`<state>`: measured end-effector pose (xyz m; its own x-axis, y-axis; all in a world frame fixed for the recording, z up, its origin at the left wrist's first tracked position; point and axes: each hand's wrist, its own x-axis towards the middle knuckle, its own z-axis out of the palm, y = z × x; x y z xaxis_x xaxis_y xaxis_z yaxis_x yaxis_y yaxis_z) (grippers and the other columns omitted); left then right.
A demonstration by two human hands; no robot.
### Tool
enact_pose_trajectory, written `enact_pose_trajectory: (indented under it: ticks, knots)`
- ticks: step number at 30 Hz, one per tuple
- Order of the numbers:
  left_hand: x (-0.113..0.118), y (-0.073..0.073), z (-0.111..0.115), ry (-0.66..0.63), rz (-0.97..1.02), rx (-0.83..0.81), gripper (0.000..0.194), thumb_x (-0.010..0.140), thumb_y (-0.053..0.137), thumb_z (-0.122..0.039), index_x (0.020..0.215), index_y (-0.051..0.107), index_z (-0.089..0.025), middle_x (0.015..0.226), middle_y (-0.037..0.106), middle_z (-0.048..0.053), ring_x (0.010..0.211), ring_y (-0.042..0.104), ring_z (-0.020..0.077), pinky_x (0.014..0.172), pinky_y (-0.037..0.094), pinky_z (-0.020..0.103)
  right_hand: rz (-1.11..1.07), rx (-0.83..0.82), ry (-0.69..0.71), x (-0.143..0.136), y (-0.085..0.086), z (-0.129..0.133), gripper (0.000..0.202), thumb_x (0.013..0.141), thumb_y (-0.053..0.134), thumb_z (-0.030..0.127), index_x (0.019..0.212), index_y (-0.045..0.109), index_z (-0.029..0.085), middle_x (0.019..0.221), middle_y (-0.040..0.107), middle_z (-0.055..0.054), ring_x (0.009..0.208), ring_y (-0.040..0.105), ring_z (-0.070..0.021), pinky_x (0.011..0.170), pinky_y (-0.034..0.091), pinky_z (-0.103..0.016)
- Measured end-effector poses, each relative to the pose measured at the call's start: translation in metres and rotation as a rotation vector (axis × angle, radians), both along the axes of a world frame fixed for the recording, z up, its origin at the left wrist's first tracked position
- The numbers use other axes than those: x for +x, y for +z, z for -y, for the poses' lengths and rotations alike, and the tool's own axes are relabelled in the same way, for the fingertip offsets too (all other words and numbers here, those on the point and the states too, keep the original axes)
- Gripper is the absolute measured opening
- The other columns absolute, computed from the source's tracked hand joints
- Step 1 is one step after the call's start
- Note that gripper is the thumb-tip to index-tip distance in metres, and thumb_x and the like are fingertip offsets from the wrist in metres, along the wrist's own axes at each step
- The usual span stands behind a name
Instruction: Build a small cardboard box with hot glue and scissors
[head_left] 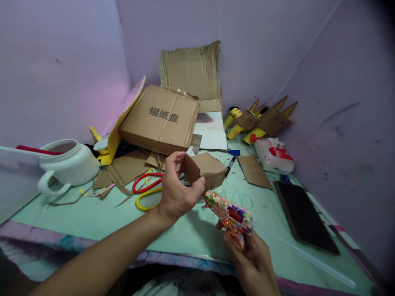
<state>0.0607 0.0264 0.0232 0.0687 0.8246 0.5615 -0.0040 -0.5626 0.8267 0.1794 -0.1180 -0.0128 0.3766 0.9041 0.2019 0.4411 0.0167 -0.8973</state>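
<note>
Head view: cardboard box in grip of left hand, just beyond glue gun (flower-patterned) in right hand.

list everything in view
cardboard box: 1, brown, centre
glue gun: 1, floral, below box
scissors: 1, red and yellow, centre
pot: 1, white, left
lettered carton: 1, brown, back centre
panel: 1, yellow, back left
cardboard sheet: 1, brown, behind carton
board: 1, white, back
cardboard figures: 2, brown, back right
tissue pack: 1, white, right
phone: 1, black, right
glue stick: 1, translucent, front right
cardboard scraps: several, brown, left and right
table: 1, green, below
left hand: 1, holding box
right hand: 1, holding gun
</note>
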Motion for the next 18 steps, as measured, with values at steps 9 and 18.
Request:
enact_pose_trajectory:
  ticks: [9,18]
  knots:
    - [0.0002,0.0009,-0.0006,-0.004,0.011,-0.026,0.06,0.06,0.068,-0.02,0.113,0.04,-0.017,0.108,0.054,0.01,0.099,0.059,0.0224,0.085,0.05,0.037,-0.046,-0.01,-0.078,0.0,-0.0004,0.001,0.036,0.078,0.06,0.045,0.094,0.072,0.015,0.087,0.074,-0.011,0.078,0.069,-0.0255,0.071,0.056,-0.03]
    - [-0.0011,0.0022,-0.0005,-0.006,0.023,-0.049,0.061,0.059,0.069,-0.02,0.113,0.039,-0.018,0.108,0.054,0.01,0.1,0.058,0.0224,0.088,0.048,0.038,-0.11,0.0,-0.173,-0.004,0.0012,0.0037,0.033,0.078,0.061,0.043,0.095,0.07,0.017,0.096,0.073,-0.01,0.09,0.067,-0.0261,0.077,0.054,-0.03]
